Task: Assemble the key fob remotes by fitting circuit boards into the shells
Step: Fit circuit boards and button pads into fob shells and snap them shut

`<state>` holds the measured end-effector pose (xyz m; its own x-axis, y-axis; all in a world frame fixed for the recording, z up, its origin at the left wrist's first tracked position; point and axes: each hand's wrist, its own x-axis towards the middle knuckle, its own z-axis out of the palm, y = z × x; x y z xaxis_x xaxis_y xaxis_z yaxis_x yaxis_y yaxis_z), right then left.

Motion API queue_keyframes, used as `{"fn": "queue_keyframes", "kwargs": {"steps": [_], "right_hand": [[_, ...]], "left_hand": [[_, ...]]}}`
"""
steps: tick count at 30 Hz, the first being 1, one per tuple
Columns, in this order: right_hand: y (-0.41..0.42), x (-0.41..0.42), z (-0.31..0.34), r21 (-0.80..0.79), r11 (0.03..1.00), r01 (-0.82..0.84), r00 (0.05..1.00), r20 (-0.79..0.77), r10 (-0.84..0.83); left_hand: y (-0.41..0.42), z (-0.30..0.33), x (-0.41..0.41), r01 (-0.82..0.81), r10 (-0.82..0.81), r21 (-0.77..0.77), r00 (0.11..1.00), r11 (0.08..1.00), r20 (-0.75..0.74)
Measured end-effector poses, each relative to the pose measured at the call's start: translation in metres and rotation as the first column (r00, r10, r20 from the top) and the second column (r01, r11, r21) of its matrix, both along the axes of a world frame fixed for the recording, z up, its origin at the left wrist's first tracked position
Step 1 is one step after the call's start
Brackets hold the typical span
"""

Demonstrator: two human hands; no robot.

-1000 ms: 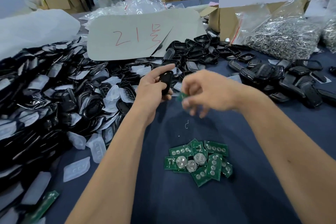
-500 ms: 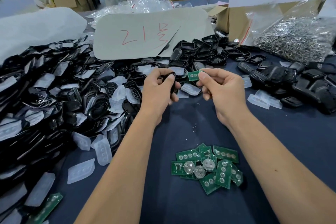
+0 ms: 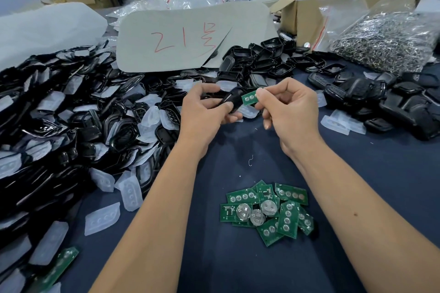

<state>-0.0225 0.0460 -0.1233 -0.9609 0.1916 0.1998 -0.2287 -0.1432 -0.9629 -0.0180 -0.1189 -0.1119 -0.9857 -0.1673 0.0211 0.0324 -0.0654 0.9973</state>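
Pinching a small green rectangular circuit board [image 3: 249, 98] with round contact pads, the right hand [image 3: 289, 112] holds it at 3 o'clock of the glossy black plastic shell [image 3: 232, 100] gripped by the left hand [image 3: 204, 112].

1. The table [image 3: 238, 269] carries a small heap of circuit boards [image 3: 266, 211] near its front edge, between the two forearms.
2. Above that heap the left hand [image 3: 202, 112] holds a shell [image 3: 232, 100] and the right hand [image 3: 290, 112] a circuit board [image 3: 248, 98] — board just right of shell, touching it.
3. A large pile of shells [image 3: 71, 114] fills the left side.
4. Behind the hands lies a marked sheet [image 3: 190, 38].
5. At far right, a bag of metal rings [image 3: 385, 40] sits before a cardboard box [image 3: 307, 14] — more shells [image 3: 392, 100] lie in front of it.
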Motion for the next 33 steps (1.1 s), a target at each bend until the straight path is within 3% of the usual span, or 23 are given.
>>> {"fn": "queue_keyframes", "kwargs": {"steps": [16, 33], "right_hand": [[-0.0057, 0.0023, -0.0015, 0.15, 0.989, -0.012, 0.999, -0.038, 0.018], [-0.0077, 0.0022, -0.002, 0.312, 0.946, 0.085, 0.996, -0.021, -0.082]], "left_hand": [[0.0051, 0.0043, 0.0045, 0.096, -0.109, 0.127, 0.989, 0.987, 0.097], [0.0073, 0.0029, 0.0032, 0.05, -0.061, 0.091, 0.991, 0.995, 0.122]]}}
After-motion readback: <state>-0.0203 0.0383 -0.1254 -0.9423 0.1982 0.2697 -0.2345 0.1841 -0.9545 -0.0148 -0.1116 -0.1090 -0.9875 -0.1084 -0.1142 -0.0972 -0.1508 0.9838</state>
